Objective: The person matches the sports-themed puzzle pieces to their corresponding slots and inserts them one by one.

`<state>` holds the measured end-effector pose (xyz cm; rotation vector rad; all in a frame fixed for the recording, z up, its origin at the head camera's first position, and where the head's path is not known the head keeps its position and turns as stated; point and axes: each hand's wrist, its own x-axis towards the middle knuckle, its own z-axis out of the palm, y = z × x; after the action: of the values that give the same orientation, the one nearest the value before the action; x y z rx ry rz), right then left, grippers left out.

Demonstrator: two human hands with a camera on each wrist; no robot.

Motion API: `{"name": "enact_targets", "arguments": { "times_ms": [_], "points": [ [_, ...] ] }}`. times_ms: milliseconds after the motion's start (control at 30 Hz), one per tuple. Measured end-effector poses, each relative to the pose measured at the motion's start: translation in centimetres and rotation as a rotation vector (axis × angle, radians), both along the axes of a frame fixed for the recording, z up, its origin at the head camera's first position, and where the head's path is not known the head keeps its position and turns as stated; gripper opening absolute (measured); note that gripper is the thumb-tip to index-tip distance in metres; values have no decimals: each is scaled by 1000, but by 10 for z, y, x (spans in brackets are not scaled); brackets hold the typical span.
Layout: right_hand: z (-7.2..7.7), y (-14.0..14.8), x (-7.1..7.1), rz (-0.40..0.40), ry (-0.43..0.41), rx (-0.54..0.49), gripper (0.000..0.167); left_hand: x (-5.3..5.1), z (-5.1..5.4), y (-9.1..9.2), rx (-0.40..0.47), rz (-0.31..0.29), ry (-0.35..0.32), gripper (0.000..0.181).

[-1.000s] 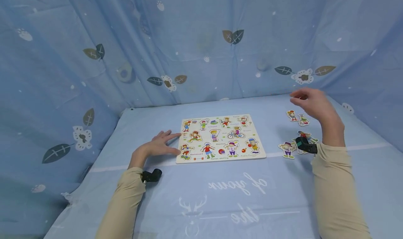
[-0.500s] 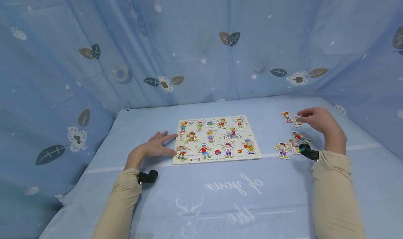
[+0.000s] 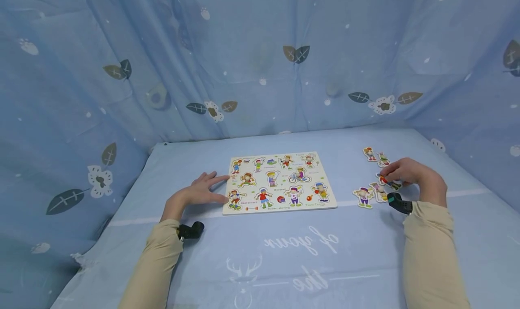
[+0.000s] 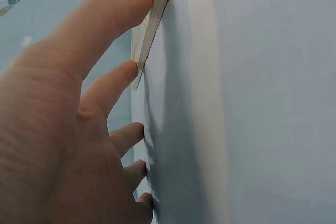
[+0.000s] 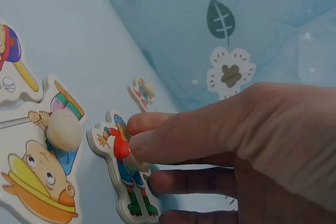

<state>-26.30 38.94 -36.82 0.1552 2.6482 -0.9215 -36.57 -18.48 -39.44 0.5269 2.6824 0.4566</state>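
Note:
The puzzle board (image 3: 318, 175) lies flat, with figure pictures across it. My left hand (image 3: 201, 191) is spread at its left side; in the left wrist view the thumb and index finger of this hand (image 4: 79, 103) touch the edge of the board (image 4: 157, 14). On the right, my right hand (image 3: 414, 175) is over a red-shirted figure piece (image 3: 393, 185). Up close, thumb and index finger of the right hand (image 5: 226, 140) pinch the knob of that piece (image 5: 121, 145), partly hiding it; the other fingers extend beside it.
Beside the red-shirted piece are a yellow-capped figure piece (image 5: 31, 182) and a purple-capped one (image 3: 363, 198). Two more pieces, one (image 3: 369, 154) left of the other (image 3: 383, 160), lie farther back. A patterned blue curtain (image 3: 260, 105) rises behind the cloth-covered table (image 3: 203, 264).
My right hand has come down and nearer, from above the far pieces to the red-shirted piece, and now pinches its knob. My left hand has stayed at the board's edge.

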Motion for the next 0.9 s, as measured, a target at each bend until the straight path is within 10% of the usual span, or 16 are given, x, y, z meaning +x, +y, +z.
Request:
{"name": "enact_targets", "arguments": {
  "times_ms": [900],
  "points": [
    [-4, -7, -4, -86, 100, 85, 36, -1, -2, -1, 16, 5, 2, 92]
  ]
}}
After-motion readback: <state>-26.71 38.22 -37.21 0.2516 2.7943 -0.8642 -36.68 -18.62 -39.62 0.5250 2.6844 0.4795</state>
